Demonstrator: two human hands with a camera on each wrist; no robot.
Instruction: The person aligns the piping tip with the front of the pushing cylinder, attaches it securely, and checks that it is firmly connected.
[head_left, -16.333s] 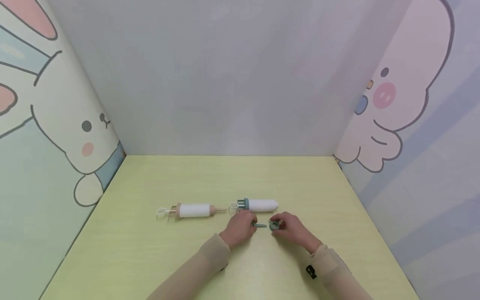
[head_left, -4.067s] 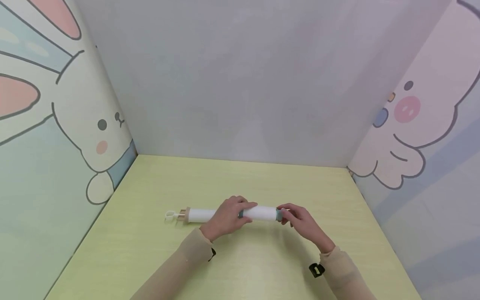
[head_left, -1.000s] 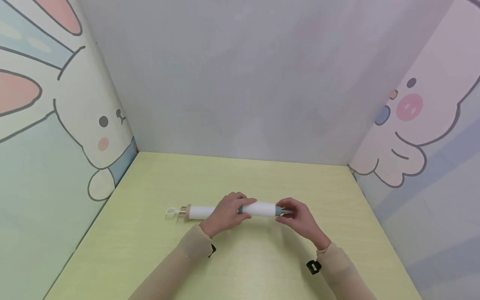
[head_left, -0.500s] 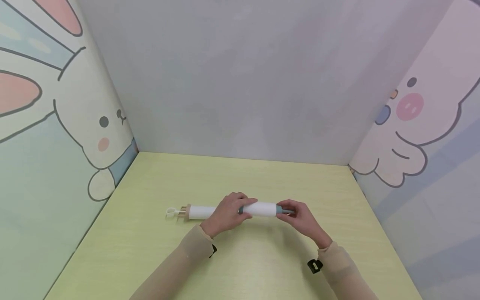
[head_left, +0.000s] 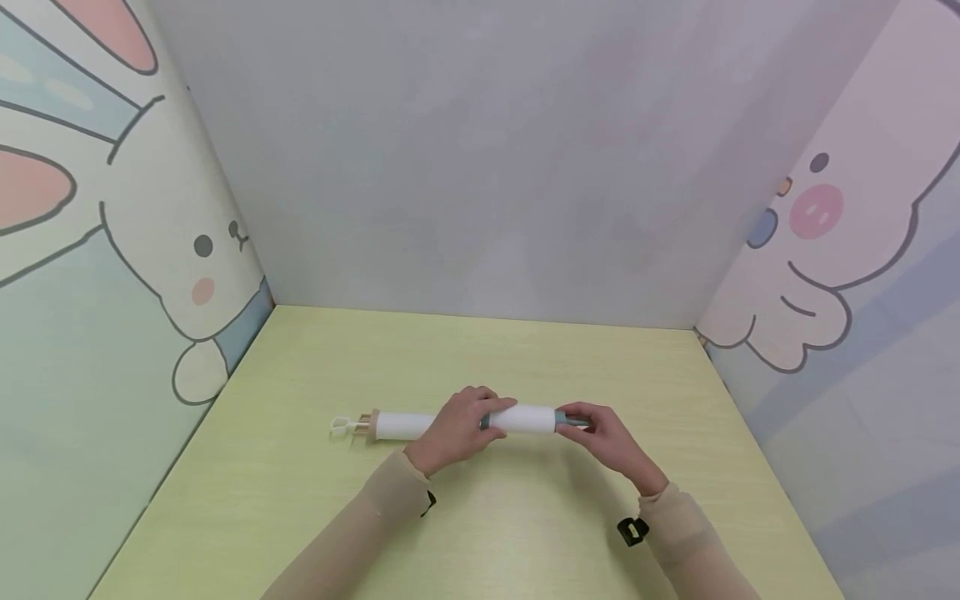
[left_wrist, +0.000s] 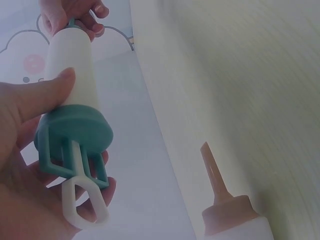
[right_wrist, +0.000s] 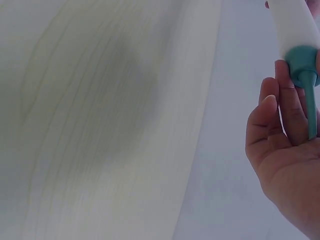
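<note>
My left hand (head_left: 453,427) grips a white syringe (head_left: 531,418) around the barrel near its teal collar, holding it roughly level above the table. In the left wrist view, the collar's teal finger loops (left_wrist: 50,155) and the white plunger ring (left_wrist: 67,202) extend below the palm. At the other end, my right hand (head_left: 609,440) pinches the teal nozzle cap (right_wrist: 302,59), its fingers around the cap's rim. The cap's slim tip (right_wrist: 310,107) points into the right palm. The cap sits against the barrel end.
A second white syringe (head_left: 402,426) with a tan collar lies on the yellowish table (head_left: 480,533), partly hidden behind my left hand. Its tan nozzle (left_wrist: 215,175) appears in the left wrist view. Walls with cartoon animals enclose the table's back and sides.
Earlier, the teal syringe lay on the table while my hands held a small teal tip and ring separately. Both are now at its end. Over the last second, the right fingers shift slightly around the cap.
</note>
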